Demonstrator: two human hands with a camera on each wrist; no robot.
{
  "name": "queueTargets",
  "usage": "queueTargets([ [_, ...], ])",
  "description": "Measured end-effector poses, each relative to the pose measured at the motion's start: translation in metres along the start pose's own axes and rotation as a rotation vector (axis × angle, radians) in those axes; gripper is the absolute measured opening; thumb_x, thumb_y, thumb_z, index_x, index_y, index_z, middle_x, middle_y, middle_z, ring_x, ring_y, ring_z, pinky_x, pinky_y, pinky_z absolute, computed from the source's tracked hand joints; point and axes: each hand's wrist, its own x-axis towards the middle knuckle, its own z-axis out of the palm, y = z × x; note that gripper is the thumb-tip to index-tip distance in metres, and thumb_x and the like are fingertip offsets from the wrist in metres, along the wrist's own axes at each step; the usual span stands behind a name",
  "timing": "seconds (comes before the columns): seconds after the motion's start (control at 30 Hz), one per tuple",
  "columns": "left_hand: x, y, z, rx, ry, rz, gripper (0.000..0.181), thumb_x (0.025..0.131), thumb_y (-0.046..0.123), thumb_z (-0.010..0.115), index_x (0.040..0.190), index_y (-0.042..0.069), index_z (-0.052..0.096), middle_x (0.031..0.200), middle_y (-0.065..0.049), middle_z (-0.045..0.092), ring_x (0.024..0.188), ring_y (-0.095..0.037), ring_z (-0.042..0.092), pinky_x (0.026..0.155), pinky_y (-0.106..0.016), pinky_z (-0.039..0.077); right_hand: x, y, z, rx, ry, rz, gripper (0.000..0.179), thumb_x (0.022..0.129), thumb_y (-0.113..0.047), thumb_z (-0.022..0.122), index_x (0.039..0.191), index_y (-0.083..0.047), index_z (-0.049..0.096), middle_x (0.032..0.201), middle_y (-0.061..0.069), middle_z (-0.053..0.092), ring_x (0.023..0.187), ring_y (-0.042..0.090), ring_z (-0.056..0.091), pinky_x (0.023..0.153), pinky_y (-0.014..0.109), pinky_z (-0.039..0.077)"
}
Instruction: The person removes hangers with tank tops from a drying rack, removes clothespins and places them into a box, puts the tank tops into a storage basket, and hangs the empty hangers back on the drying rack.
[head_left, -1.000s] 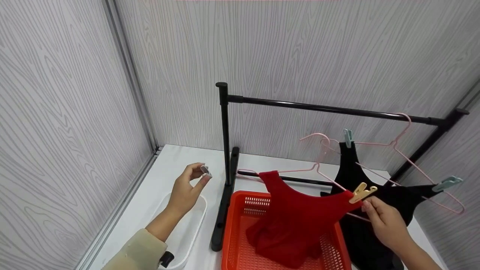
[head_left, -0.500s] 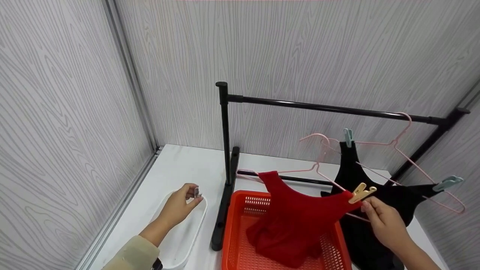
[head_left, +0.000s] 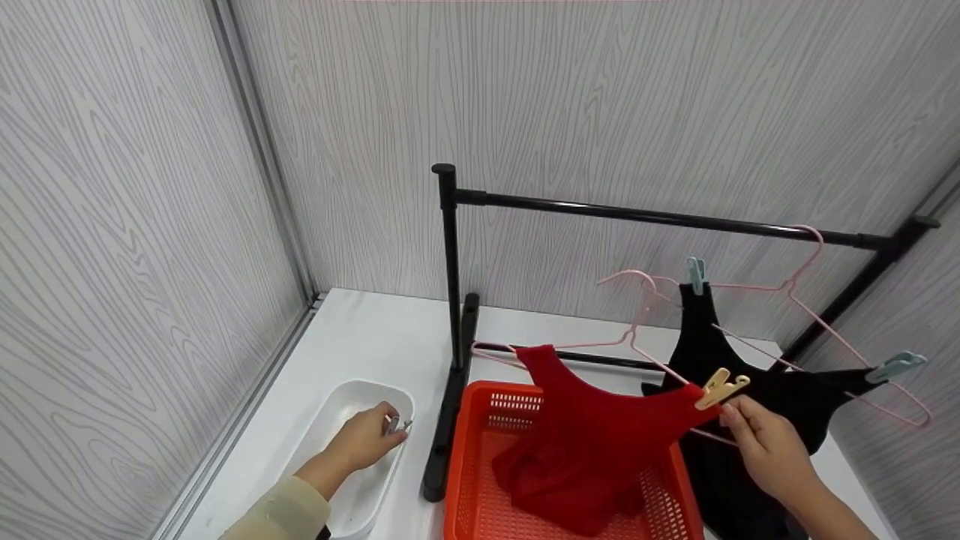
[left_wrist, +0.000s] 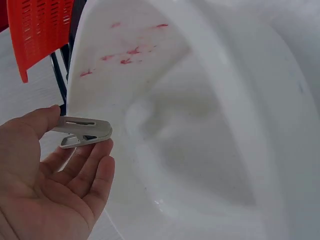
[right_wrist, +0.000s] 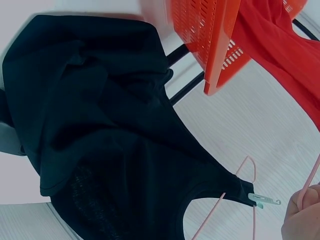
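My left hand (head_left: 364, 441) pinches a grey clothespin (left_wrist: 87, 129) between thumb and fingers, low over the white tub (head_left: 373, 387). Its handles spread apart toward the palm in the left wrist view. My right hand (head_left: 769, 442) grips one end of a pink hanger (head_left: 589, 344) that carries a red tank top (head_left: 600, 427). Beside those fingers, a yellow clothespin (head_left: 721, 390) clips one strap to the hanger; the other strap has no clip. In the right wrist view only part of this hand shows, at the right edge, around the pink wire.
An orange-red basket (head_left: 456, 465) stands under the red top. Behind it rises a black rack (head_left: 637, 215). From its bar hangs another pink hanger (head_left: 814, 322) with a black tank top (right_wrist: 110, 115), held by two light-blue clothespins (head_left: 896, 367). Patterned panels stand at the back and sides.
My left hand has come down with the clothespin, from above the table beside the rack to low over the white tub. The right hand and red top have barely shifted.
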Motion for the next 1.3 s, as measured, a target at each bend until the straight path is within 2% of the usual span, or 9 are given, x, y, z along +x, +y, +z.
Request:
queueTargets([
  [0.23, 0.000, -0.001, 0.011, 0.012, -0.021, -0.067, 0.029, 0.093, 0.022, 0.070, 0.109, 0.001, 0.059, 0.077, 0.000, 0.056, 0.068, -0.016, 0.053, 0.066, -0.040, 0.048, -0.001, 0.001, 0.000, -0.011, -0.024, 0.024, 0.025, 0.098, 0.001, 0.058, 0.081, -0.016, 0.060, 0.070, -0.012, 0.055, 0.063, 0.004, 0.048, 0.061, 0.017, 0.038],
  [0.33, 0.001, -0.002, 0.014, 0.005, -0.027, -0.065, 0.029, 0.094, 0.022, 0.068, 0.109, 0.000, 0.059, 0.075, -0.001, 0.056, 0.067, -0.017, 0.053, 0.065, -0.040, 0.048, -0.001, 0.000, -0.001, -0.010, -0.028, 0.029, 0.025, 0.098, 0.001, 0.058, 0.081, -0.016, 0.060, 0.069, -0.011, 0.054, 0.062, 0.004, 0.047, 0.059, 0.017, 0.037],
  [0.43, 0.002, -0.001, 0.016, -0.007, -0.050, -0.068, 0.029, 0.095, 0.021, 0.066, 0.111, -0.002, 0.058, 0.080, -0.004, 0.061, 0.073, -0.021, 0.058, 0.071, -0.043, 0.050, -0.001, -0.001, 0.000, -0.012, -0.030, 0.024, 0.025, 0.098, 0.002, 0.058, 0.080, -0.016, 0.060, 0.069, -0.011, 0.054, 0.061, 0.004, 0.046, 0.059, 0.017, 0.037],
  [0.53, 0.004, 0.000, 0.018, -0.012, -0.072, -0.055, 0.028, 0.097, 0.019, 0.063, 0.114, -0.003, 0.057, 0.092, -0.014, 0.068, 0.087, -0.031, 0.065, 0.082, -0.050, 0.051, 0.000, -0.002, 0.000, -0.005, -0.025, 0.018, 0.026, 0.097, 0.003, 0.059, 0.080, -0.016, 0.060, 0.070, -0.012, 0.055, 0.062, 0.003, 0.047, 0.059, 0.017, 0.038],
  [0.67, 0.006, 0.001, 0.020, -0.005, -0.075, -0.008, 0.026, 0.098, 0.014, 0.061, 0.117, -0.002, 0.055, 0.100, -0.022, 0.069, 0.096, -0.040, 0.066, 0.088, -0.055, 0.049, 0.000, -0.002, 0.000, 0.005, -0.016, 0.014, 0.027, 0.096, 0.005, 0.059, 0.080, -0.017, 0.061, 0.070, -0.011, 0.056, 0.063, 0.003, 0.048, 0.059, 0.017, 0.038],
  [0.77, 0.009, 0.002, 0.020, -0.016, -0.086, -0.010, 0.025, 0.099, 0.014, 0.060, 0.119, -0.001, 0.055, 0.100, -0.020, 0.069, 0.094, -0.038, 0.066, 0.088, -0.055, 0.050, 0.000, -0.002, -0.001, -0.002, -0.018, 0.011, 0.027, 0.096, 0.005, 0.059, 0.080, -0.017, 0.061, 0.070, -0.012, 0.056, 0.063, 0.003, 0.048, 0.059, 0.017, 0.038],
  [0.97, 0.011, 0.002, 0.020, -0.062, -0.104, -0.026, 0.028, 0.102, 0.015, 0.056, 0.123, -0.003, 0.055, 0.110, -0.022, 0.068, 0.105, -0.041, 0.065, 0.092, -0.055, 0.048, 0.000, -0.003, -0.001, -0.016, -0.025, 0.017, 0.027, 0.096, 0.004, 0.059, 0.079, -0.017, 0.061, 0.072, -0.013, 0.057, 0.065, 0.002, 0.050, 0.061, 0.015, 0.038],
  [1.17, 0.012, 0.000, 0.021, -0.119, -0.132, -0.062, 0.030, 0.103, 0.016, 0.053, 0.126, -0.005, 0.054, 0.115, -0.023, 0.067, 0.109, -0.040, 0.063, 0.094, -0.054, 0.048, 0.000, -0.002, -0.001, -0.019, -0.038, 0.020, 0.025, 0.097, 0.002, 0.058, 0.080, -0.016, 0.060, 0.070, -0.010, 0.057, 0.064, 0.003, 0.051, 0.061, 0.015, 0.039],
  [1.3, 0.013, -0.001, 0.022, -0.121, -0.119, -0.031, 0.029, 0.103, 0.013, 0.054, 0.124, -0.006, 0.054, 0.114, -0.025, 0.065, 0.109, -0.043, 0.062, 0.095, -0.056, 0.047, 0.000, -0.003, -0.001, -0.009, -0.035, 0.019, 0.024, 0.097, 0.002, 0.058, 0.080, -0.014, 0.061, 0.071, -0.009, 0.059, 0.065, 0.003, 0.053, 0.063, 0.014, 0.040],
])
